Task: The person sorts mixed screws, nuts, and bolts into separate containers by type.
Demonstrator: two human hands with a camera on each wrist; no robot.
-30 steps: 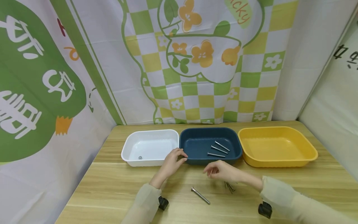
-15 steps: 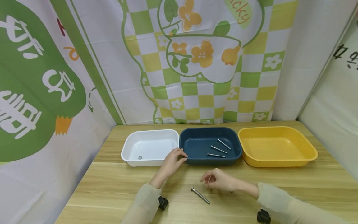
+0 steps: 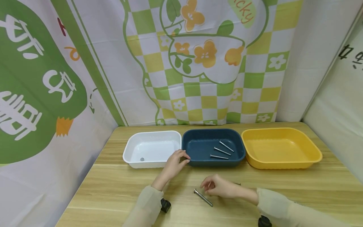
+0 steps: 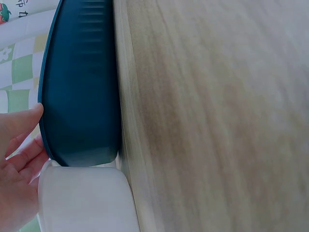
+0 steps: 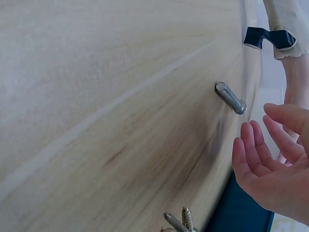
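My left hand (image 3: 173,164) pinches the rim of the dark blue tray (image 3: 214,164) at its near left corner; in the left wrist view the thumb (image 4: 35,112) touches the rim and the fingers reach behind it. Three slim bolts (image 3: 222,151) lie in that tray. My right hand (image 3: 218,186), empty and with fingers loosely bent, hovers just right of a thicker long bolt (image 3: 203,198) on the table. The right wrist view has this bolt (image 5: 230,98) lying apart from the fingertips.
Left of the blue tray, a white tray (image 3: 153,165) holds a small round metal piece (image 3: 142,160). A yellow tray (image 3: 282,165) stands to the right. Several screws (image 5: 179,222) lie on the wooden table (image 3: 113,195), mostly hidden behind the right hand in the head view.
My right hand has moved from the blue tray's front edge toward me and slightly left, near the thick bolt. The farthest bolt in the tray has shifted a little. The left hand stays put.
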